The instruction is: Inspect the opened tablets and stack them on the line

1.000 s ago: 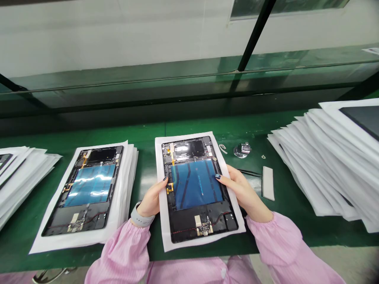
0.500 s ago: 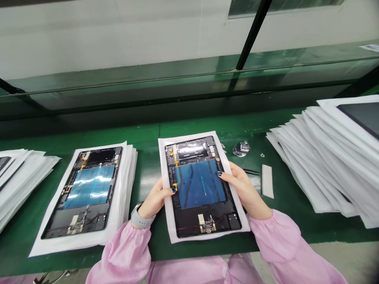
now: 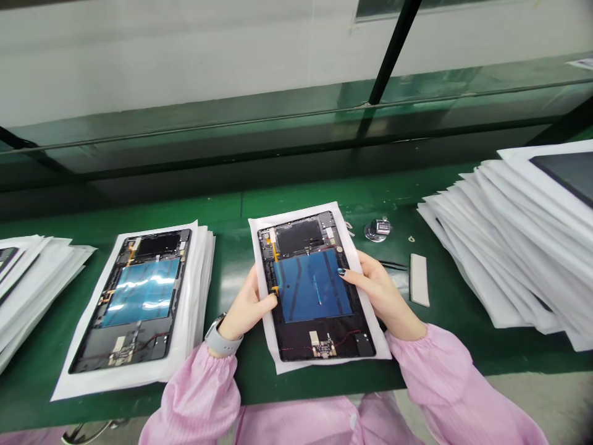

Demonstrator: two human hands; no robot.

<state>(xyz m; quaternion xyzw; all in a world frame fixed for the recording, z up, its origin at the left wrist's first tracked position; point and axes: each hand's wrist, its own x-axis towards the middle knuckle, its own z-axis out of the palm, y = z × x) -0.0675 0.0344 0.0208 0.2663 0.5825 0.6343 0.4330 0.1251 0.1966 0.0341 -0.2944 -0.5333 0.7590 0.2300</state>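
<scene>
Both my hands grip an open black tablet housing [image 3: 315, 290], which has a blue battery panel, yellow flex strips and a small circuit board at its near end. It lies on a white sheet [image 3: 256, 247]. My left hand [image 3: 248, 306] holds its left edge, with the thumb beside a yellow flex strip. My right hand [image 3: 377, 293] holds the right edge, with a dark-nailed fingertip on the blue panel. Another open tablet housing [image 3: 130, 296] lies to the left, untouched.
White sheet stacks lie at left [image 3: 32, 272] and right [image 3: 504, 247] on the green bench [image 3: 231, 210]. Beyond my right hand are black-tipped tweezers [image 3: 393, 264], a white foam block [image 3: 419, 280] and a metal fitting [image 3: 377, 230]. A glass panel stands behind.
The held tablet has turned slightly and now sits straighter, a little farther from me. My left thumb has shifted onto its edge near the yellow flex strip.
</scene>
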